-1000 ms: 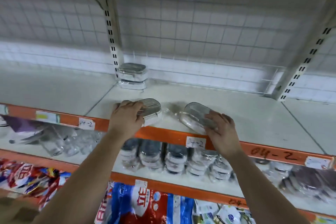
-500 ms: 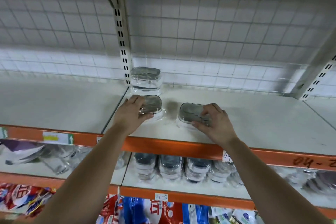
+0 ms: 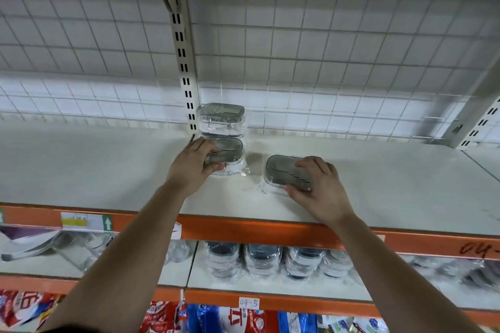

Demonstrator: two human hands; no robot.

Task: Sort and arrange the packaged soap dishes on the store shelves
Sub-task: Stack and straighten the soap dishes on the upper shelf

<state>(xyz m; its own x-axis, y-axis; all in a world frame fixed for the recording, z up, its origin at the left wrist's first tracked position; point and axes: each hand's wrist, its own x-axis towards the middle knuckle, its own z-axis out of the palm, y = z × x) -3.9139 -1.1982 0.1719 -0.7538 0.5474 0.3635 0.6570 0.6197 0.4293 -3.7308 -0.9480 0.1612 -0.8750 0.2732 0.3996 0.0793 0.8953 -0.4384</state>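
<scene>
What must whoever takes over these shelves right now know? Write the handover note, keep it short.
Left hand grips a wrapped soap dish on the top shelf, just in front of the back stack by the upright.
Right hand grips a second wrapped dish on the same shelf, to the right, apart from the first.
Done: the back stack stands, and two more dishes are on the shelf.
Left: line these two up, then probably sort the row of dishes on the shelf below.

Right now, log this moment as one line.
left grip holds plastic-wrapped grey oval soap dish | right grip holds second wrapped grey dish
</scene>
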